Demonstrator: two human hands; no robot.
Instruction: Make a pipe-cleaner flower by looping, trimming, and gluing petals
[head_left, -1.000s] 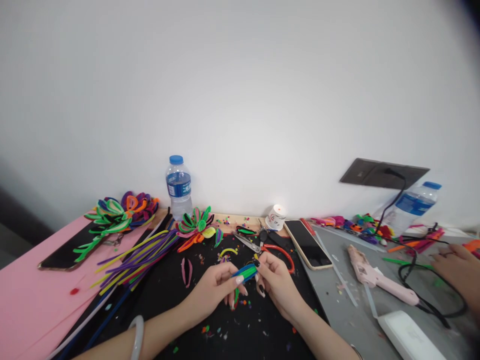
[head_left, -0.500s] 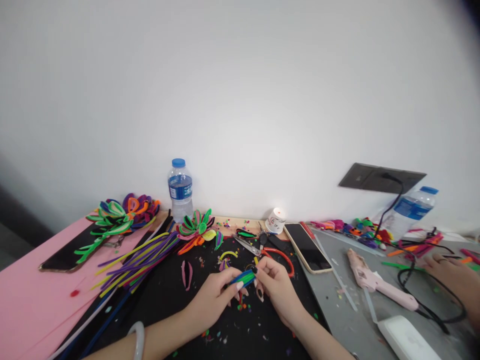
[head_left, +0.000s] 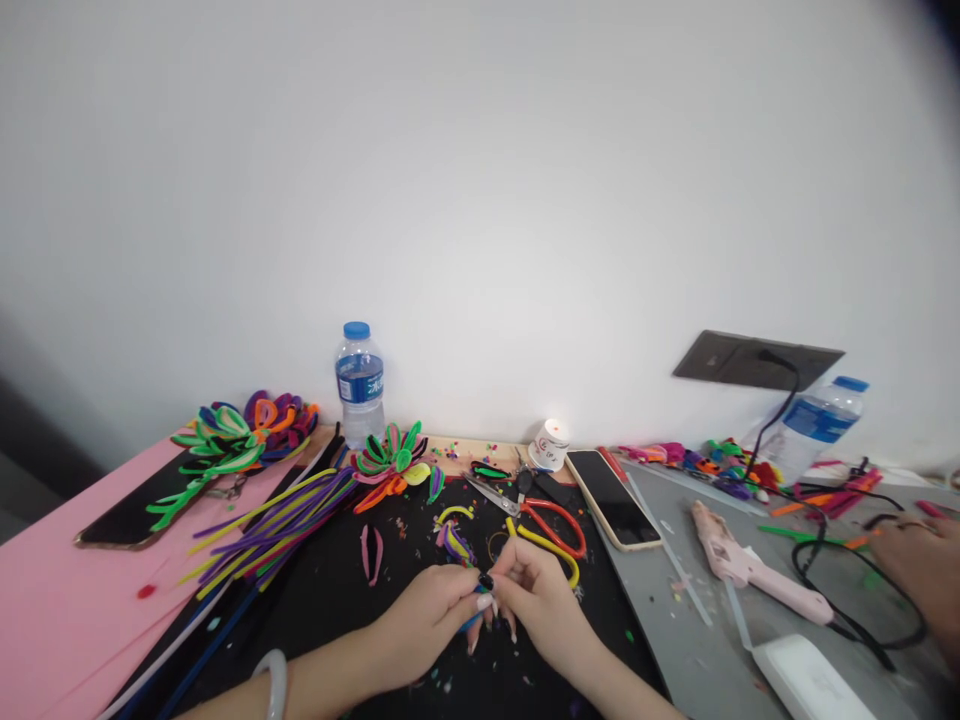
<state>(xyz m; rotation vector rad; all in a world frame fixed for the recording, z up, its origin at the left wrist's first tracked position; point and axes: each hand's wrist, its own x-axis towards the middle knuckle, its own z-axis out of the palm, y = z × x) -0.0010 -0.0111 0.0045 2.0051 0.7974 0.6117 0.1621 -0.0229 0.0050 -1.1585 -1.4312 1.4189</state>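
Note:
My left hand (head_left: pixel 427 620) and my right hand (head_left: pixel 534 600) meet fingertip to fingertip low over the black mat (head_left: pixel 330 610). Between them they pinch a small folded blue and green pipe-cleaner piece (head_left: pixel 474 618), mostly hidden by the fingers. A white bangle (head_left: pixel 274 682) sits on my left wrist. Just beyond the hands lie a purple and yellow loop (head_left: pixel 454 540), a yellow pipe cleaner (head_left: pixel 551 550) and red-handled scissors (head_left: pixel 541 512).
A bundle of long pipe cleaners (head_left: pixel 274 525), two pipe-cleaner flowers (head_left: pixel 394 458) (head_left: pixel 240 430) and a water bottle (head_left: pixel 359 385) stand at the left and back. A phone (head_left: pixel 613 496), pink glue gun (head_left: pixel 754 572) with black cord, and another person's hand (head_left: pixel 919 555) are on the right.
Both hands have drawn nearer to me and lower, closing tighter around the blue and green piece, which now shows much less. The other person's hand at the right has shifted slightly.

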